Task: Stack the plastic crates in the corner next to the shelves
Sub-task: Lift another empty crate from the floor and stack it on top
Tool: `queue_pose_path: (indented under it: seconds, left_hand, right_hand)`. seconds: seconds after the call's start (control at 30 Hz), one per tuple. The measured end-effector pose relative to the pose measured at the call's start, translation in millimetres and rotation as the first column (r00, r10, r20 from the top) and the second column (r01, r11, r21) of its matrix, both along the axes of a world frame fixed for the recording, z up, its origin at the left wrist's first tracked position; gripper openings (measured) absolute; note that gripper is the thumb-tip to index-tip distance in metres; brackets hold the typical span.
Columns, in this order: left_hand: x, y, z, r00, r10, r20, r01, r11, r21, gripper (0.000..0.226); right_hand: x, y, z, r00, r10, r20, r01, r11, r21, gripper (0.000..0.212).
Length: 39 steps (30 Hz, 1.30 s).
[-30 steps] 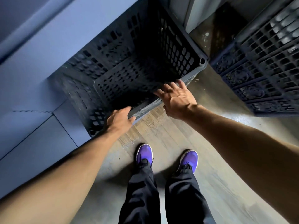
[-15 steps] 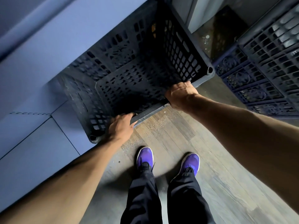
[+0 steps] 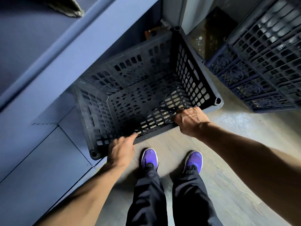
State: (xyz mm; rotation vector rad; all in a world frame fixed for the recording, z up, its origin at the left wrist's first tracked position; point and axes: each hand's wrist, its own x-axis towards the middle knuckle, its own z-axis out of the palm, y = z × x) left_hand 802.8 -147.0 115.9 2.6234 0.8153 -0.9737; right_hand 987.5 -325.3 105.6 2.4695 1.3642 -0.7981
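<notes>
A black perforated plastic crate [image 3: 146,88] is in front of me, open side up, its left side against the blue shelf unit [image 3: 48,79]. My left hand [image 3: 121,150] grips the near rim by the crate's near-left corner. My right hand [image 3: 189,120] is closed over the same rim close to the near-right corner, fingers curled inside. Through the crate's grid bottom I see lit floor. A stack of dark blue crates [image 3: 263,66] stands at the right.
The blue shelf unit runs along the whole left side. A grey post [image 3: 172,10] and a dark patch of stained floor [image 3: 210,33] lie beyond the crate. My two purple shoes [image 3: 171,159] stand on the wooden floor just behind the crate.
My right hand went from resting open on the rim to gripping it. The crate has moved nearer to me and now shows more of its inside and bottom.
</notes>
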Motion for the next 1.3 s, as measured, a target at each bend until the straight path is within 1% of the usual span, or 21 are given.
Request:
queue_pose_path:
  seconds: [0.1,0.17,0.23,0.3,0.43,0.53,0.63,0.77,0.83,0.93,1.07,1.23,1.3]
  left_hand:
    - [2,-3,14,0.998,-0.061,-0.005,0.061,0.998,-0.019,0.044]
    - [6,-5,27,0.990,-0.132,0.047,0.133,0.991,-0.012,0.034]
    - [10,-7,40,0.971,-0.223,0.090,0.224,0.974,-0.005,0.025]
    - [18,-14,55,0.944,-0.309,0.120,0.313,0.950,-0.015,0.024]
    - [33,-35,85,0.889,-0.418,0.187,0.433,0.900,-0.046,0.011]
    - [38,-54,104,0.834,-0.514,0.199,0.534,0.843,-0.064,0.019]
    - [43,-71,128,0.757,-0.614,0.225,0.637,0.770,-0.043,0.023]
    - [51,-89,162,0.652,-0.708,0.272,0.743,0.669,-0.037,0.022]
    - [57,-99,183,0.594,-0.748,0.297,0.787,0.616,-0.024,0.018]
    - [64,-111,213,0.518,-0.792,0.322,0.835,0.551,0.012,0.009]
    - [70,-125,256,0.427,-0.842,0.329,0.875,0.477,0.086,0.027]
    - [70,-148,317,0.333,-0.877,0.346,0.903,0.402,0.151,0.035]
    - [71,-159,338,0.312,-0.878,0.363,0.905,0.391,0.168,0.034]
  right_hand:
    - [-6,-15,24,0.997,-0.063,-0.039,0.063,0.998,-0.005,0.025]
    - [-12,-27,43,0.993,-0.111,-0.047,0.111,0.994,-0.001,0.023]
    - [-18,-40,58,0.986,-0.158,-0.050,0.158,0.987,-0.006,0.023]
    - [-24,-56,72,0.979,-0.199,-0.043,0.198,0.980,-0.015,0.024]
    - [-40,-93,101,0.959,-0.279,-0.042,0.278,0.960,-0.041,0.022]
    - [-60,-124,121,0.930,-0.367,-0.023,0.365,0.929,-0.063,0.023]
    - [-86,-153,144,0.883,-0.470,0.007,0.469,0.882,-0.050,0.018]
    - [-110,-178,188,0.814,-0.579,0.035,0.580,0.814,-0.028,0.016]
    - [-120,-189,211,0.773,-0.631,0.066,0.632,0.775,0.006,0.017]
    - [-136,-199,241,0.724,-0.681,0.103,0.680,0.731,0.051,0.016]
    - [-155,-213,284,0.667,-0.730,0.148,0.726,0.682,0.092,0.019]
    - [-177,-233,339,0.615,-0.765,0.193,0.752,0.642,0.148,0.020]
    - [-183,-243,360,0.602,-0.770,0.212,0.755,0.635,0.160,0.020]
